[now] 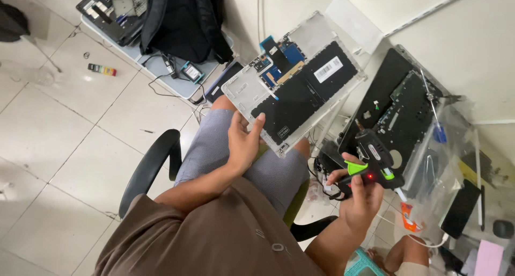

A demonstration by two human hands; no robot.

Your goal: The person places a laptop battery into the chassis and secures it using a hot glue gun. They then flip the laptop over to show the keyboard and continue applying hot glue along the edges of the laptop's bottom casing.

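1. The right hand (363,198) is gripping the black-and-green glue gun (373,160); aim its nozzle away from skin.
2. The left hand (244,142), fingers pressed on the edge, is steadying the laptop palmrest (295,85) on the lap at 12 o'clock; hold it level.

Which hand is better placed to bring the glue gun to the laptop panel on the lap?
Right. The right hand already grips the glue gun, just beside the laptop panel. The left hand is busy steadying the panel's lower edge on the lap.
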